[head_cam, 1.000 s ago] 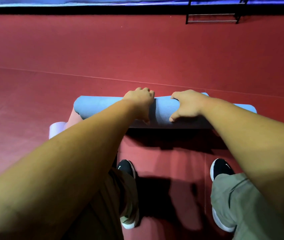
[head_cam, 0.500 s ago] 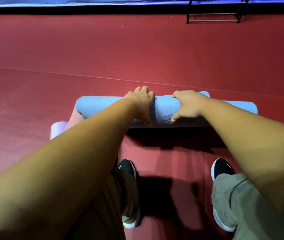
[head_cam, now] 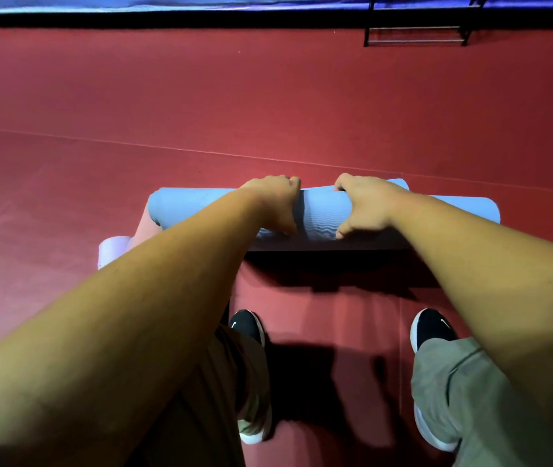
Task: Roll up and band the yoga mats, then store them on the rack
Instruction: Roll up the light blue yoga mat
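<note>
Fingers (head_cam: 289, 182) of the left hand (head_cam: 277, 205) and right hand (head_cam: 366, 207) curl over the blue yoga mat roll (head_cam: 322, 212), gripping it on the red floor (head_cam: 268, 112); just short of the roll, black shoes (head_cam: 246, 326) bear white swoosh logos

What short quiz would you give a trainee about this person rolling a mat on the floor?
1. True or false: the left hand and the right hand both grip the blue mat.
2. Where does the black rack stand? A) right beside the hands B) far off across the room C) on top of the mat
3. Is any band visible round the blue mat?
Key: 1 true. 2 B. 3 No, none shows.
</note>
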